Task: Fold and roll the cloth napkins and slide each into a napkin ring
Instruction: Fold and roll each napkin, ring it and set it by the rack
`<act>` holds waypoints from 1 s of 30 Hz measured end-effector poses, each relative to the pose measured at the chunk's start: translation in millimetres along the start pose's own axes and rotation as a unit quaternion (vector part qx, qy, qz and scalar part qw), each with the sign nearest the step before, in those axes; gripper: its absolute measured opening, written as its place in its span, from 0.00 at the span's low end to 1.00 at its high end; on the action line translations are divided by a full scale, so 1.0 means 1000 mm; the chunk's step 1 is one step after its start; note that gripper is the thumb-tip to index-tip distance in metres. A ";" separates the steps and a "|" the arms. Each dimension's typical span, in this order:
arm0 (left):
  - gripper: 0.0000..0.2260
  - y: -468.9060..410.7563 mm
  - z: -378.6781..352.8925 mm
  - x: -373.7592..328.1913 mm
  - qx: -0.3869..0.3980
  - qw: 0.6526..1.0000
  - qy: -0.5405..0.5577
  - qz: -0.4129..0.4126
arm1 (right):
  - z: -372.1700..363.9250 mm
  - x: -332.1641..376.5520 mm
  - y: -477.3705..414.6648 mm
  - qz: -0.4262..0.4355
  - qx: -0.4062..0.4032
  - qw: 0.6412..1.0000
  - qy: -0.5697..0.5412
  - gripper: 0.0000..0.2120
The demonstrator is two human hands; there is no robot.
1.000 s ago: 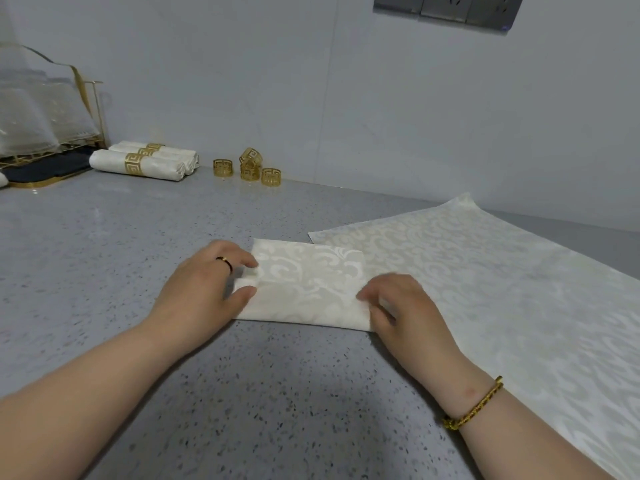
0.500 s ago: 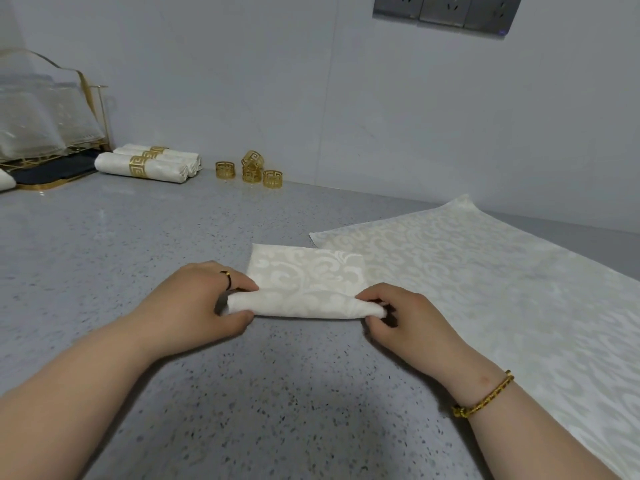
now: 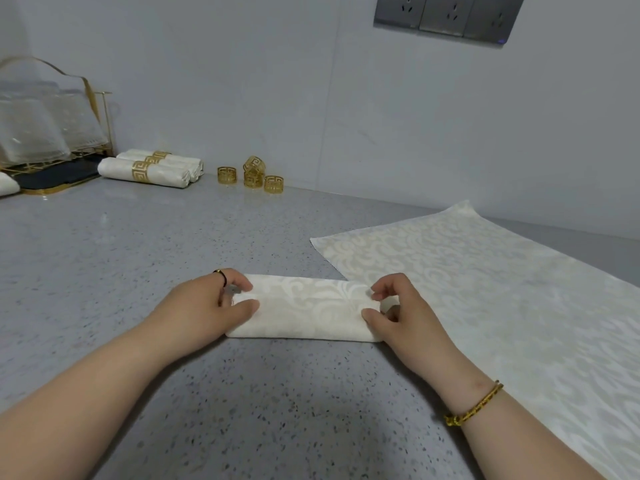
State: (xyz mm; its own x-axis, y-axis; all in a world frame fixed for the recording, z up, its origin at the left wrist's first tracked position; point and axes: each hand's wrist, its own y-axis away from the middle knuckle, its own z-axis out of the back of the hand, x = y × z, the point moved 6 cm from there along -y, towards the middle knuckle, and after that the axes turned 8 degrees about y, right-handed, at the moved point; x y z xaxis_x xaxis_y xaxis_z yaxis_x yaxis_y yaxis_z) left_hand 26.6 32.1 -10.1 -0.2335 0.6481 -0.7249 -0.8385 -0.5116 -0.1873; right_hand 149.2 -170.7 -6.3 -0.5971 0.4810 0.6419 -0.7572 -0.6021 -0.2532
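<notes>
Grip closed both sides: left hand [image 3: 204, 306] and right hand [image 3: 403, 315] each pinch one end of the rolled napkin [image 3: 308, 311], pinning it to the desk [image 3: 131, 258] beside the flat napkin [image 3: 491, 292], presumably so it cannot spring open; napkin rings [image 3: 254, 175] well apart, by wall.

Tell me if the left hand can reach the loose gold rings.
Probably yes: only bare counter lies between left hand and rings, but it grips the napkin roll and must let go first.
</notes>
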 end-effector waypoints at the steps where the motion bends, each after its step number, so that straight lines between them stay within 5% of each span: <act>1: 0.05 0.000 0.002 -0.003 -0.016 0.999 -0.031 -0.014 | 0.000 0.001 0.001 0.009 -0.007 1.000 0.022 0.12; 4: 0.06 0.005 0.008 -0.017 -0.061 0.986 -0.092 -0.125 | 0.002 0.007 0.002 0.052 -0.023 0.996 0.066 0.11; 7: 0.18 0.010 0.002 -0.027 -0.032 0.956 -0.127 -0.263 | 0.004 0.011 0.004 0.099 0.016 0.989 0.111 0.05; 10: 0.37 0.012 -0.007 -0.027 0.062 0.966 -0.116 -0.223 | 0.006 0.006 0.009 0.099 0.102 0.980 0.136 0.12; 15: 0.43 0.009 -0.012 -0.020 0.064 0.965 -0.158 -0.198 | 0.004 0.007 0.009 0.089 0.115 0.972 0.182 0.17; 19: 0.41 0.007 -0.007 -0.020 0.031 0.971 -0.138 -0.192 | 0.004 0.006 0.008 0.074 0.099 0.977 0.173 0.14; 25: 0.18 0.013 0.001 -0.019 0.102 0.986 0.042 -0.123 | 0.013 0.006 0.014 0.030 0.147 0.988 0.035 0.04; 30: 0.16 0.012 -0.004 -0.016 0.147 0.978 0.118 -0.086 | 0.011 0.005 0.013 -0.001 0.155 0.988 -0.008 0.04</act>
State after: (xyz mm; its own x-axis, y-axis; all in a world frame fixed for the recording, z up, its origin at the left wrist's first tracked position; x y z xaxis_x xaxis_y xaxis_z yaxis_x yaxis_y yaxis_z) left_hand 22.2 13.4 -3.8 0.0141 0.5446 -0.8386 -0.9690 -0.1996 -0.1459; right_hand 139.2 -182.8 1.9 -0.5902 0.4738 0.6536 -0.6394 -0.7686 -0.0202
